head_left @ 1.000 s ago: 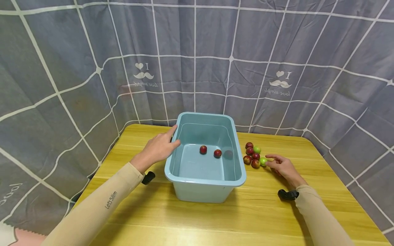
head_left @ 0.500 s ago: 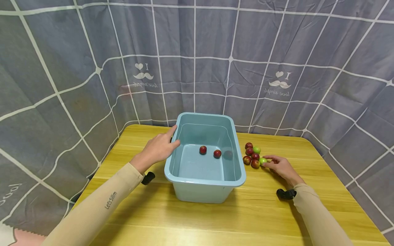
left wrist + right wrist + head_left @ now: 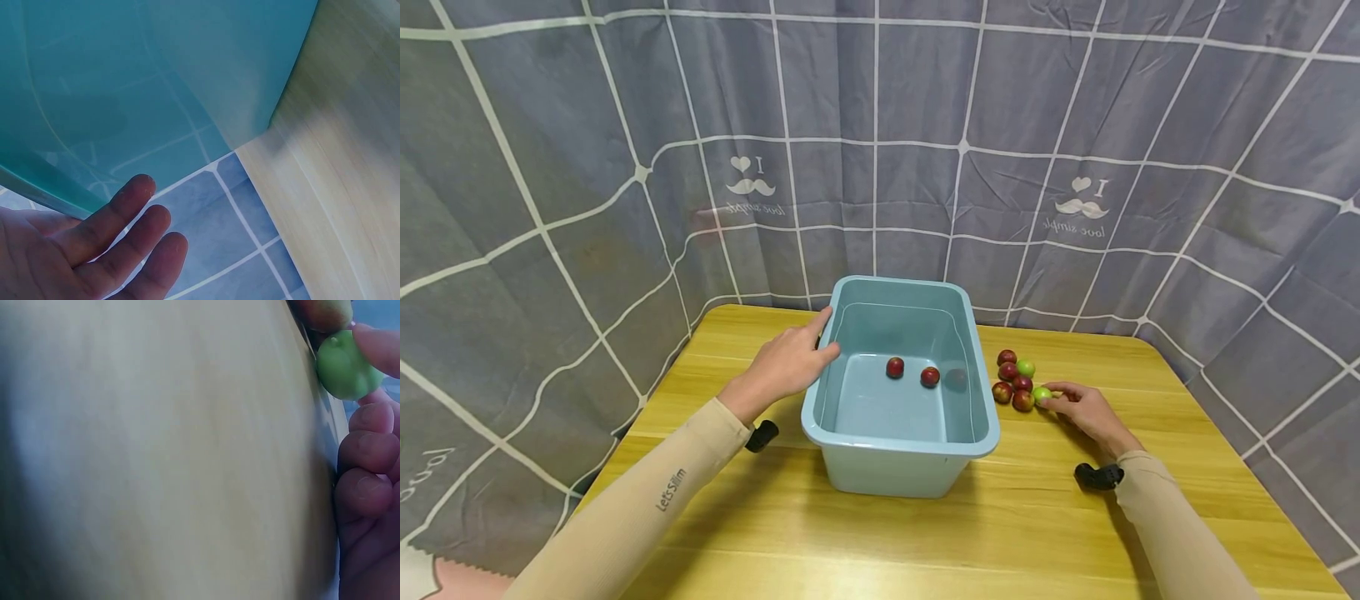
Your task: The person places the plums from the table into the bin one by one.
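A light blue plastic tub [image 3: 901, 421] stands mid-table with two red fruits [image 3: 895, 367] inside. My left hand [image 3: 790, 360] rests with straight fingers [image 3: 128, 215] against the tub's left rim and wall [image 3: 156, 94]. To the right of the tub lies a cluster of small red and green fruits [image 3: 1013, 380]. My right hand [image 3: 1078, 406] pinches the nearest green fruit [image 3: 1041, 394] between thumb and fingertip [image 3: 381, 347]; the green fruit [image 3: 345, 361] still sits on the table.
The yellow wooden table [image 3: 880, 533] is backed by a grey grid-patterned curtain [image 3: 880, 142] close behind the tub. Black wrist-camera mounts [image 3: 1099, 476] sit on both forearms. The table's left and right edges drop off to the curtain.
My right hand has crept slightly left and closed its thumb and finger on the green fruit. The left hand and tub have not moved.
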Demonstrator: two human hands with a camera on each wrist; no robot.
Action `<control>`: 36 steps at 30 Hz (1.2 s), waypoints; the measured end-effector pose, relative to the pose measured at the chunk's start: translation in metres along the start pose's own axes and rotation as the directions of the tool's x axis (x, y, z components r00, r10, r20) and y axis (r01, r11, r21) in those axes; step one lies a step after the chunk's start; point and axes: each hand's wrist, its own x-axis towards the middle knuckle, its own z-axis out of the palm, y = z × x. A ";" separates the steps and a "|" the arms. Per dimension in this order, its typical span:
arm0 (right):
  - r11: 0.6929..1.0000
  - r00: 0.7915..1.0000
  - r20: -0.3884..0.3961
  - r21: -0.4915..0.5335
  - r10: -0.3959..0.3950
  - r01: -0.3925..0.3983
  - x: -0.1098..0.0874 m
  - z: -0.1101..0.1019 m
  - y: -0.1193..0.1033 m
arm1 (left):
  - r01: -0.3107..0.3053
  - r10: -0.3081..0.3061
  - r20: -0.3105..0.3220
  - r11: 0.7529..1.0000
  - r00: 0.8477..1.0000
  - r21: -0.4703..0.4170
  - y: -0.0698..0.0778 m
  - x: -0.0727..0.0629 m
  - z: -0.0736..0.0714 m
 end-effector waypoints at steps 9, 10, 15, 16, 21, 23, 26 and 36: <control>0.994 0.999 0.035 0.106 0.002 -0.006 -0.003 -0.006 0.001 | -0.001 0.001 -0.001 1.000 1.000 0.002 -0.001 0.001 0.001; 0.994 0.999 0.038 0.111 0.003 -0.007 -0.003 -0.007 0.001 | -0.002 0.002 -0.001 1.000 1.000 0.002 0.000 0.000 0.001; 0.992 1.000 0.031 0.128 -0.007 0.003 -0.005 -0.010 -0.005 | 0.000 0.000 -0.009 1.000 1.000 0.008 -0.001 0.000 0.002; 0.992 0.999 0.033 0.126 -0.009 0.005 -0.006 -0.011 -0.005 | 0.002 -0.001 -0.011 1.000 1.000 0.010 0.000 0.000 0.001; 0.992 0.999 0.028 0.123 -0.036 0.032 -0.007 -0.017 -0.013 | 0.007 -0.007 -0.011 1.000 1.000 0.015 0.000 0.001 0.001; 0.991 0.999 0.023 0.128 -0.046 0.043 -0.009 -0.020 -0.017 | 0.008 -0.008 -0.011 1.000 1.000 0.017 0.000 0.001 0.001; 0.989 0.998 0.024 0.132 -0.066 0.062 -0.010 -0.024 -0.024 | 0.004 -0.004 -0.011 1.000 1.000 0.023 -0.001 0.001 0.001; 0.989 0.993 0.026 0.098 -0.118 0.115 -0.010 -0.036 -0.047 | 0.011 -0.010 -0.018 0.998 1.000 0.059 0.001 0.003 -0.001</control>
